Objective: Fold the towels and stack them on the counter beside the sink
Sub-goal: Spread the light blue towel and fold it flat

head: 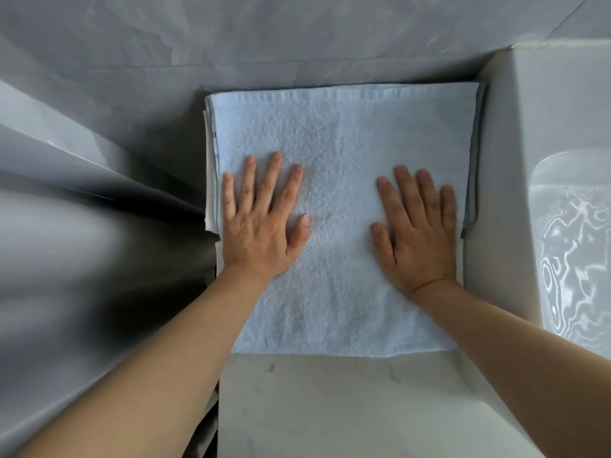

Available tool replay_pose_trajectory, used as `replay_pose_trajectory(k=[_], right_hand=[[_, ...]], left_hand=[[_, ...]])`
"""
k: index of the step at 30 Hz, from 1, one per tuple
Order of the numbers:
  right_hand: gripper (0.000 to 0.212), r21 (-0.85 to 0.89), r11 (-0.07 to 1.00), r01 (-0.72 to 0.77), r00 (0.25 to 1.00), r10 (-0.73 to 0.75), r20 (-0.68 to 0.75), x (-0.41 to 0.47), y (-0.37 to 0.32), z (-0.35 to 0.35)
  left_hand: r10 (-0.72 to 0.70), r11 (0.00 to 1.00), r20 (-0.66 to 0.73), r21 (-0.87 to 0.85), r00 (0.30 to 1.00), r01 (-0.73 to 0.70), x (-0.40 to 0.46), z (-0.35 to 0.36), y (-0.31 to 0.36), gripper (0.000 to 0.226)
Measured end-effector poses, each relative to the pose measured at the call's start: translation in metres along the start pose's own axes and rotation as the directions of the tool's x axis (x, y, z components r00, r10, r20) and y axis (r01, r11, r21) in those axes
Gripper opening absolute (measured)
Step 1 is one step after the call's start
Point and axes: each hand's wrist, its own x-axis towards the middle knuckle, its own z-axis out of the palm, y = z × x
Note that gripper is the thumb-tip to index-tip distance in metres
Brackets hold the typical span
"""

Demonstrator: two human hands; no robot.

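Both forearms reach in, left hand (pixel 261 219) and right hand (pixel 420 233) pressing flat, fingers (pixel 276 180) straight, on the soft, light towel (pixel 340 153), best pinched at the corners beyond them.

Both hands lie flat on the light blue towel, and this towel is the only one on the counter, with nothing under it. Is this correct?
Not quite. Both the left hand and the right hand do lie flat on the light blue towel, but the head view shows edges of other towels beneath it, on both sides.
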Motion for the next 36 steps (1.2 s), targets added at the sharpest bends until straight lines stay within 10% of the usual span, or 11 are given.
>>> replay_pose_trajectory(k=[36], right_hand=[[0.06, 0.015, 1.0, 0.011, 0.998, -0.01, -0.068, -0.002, 0.0, 0.007]], left_hand=[[0.183, 0.982, 0.147, -0.083, 0.972, -0.172, -0.091, 0.0, 0.049, 0.076]])
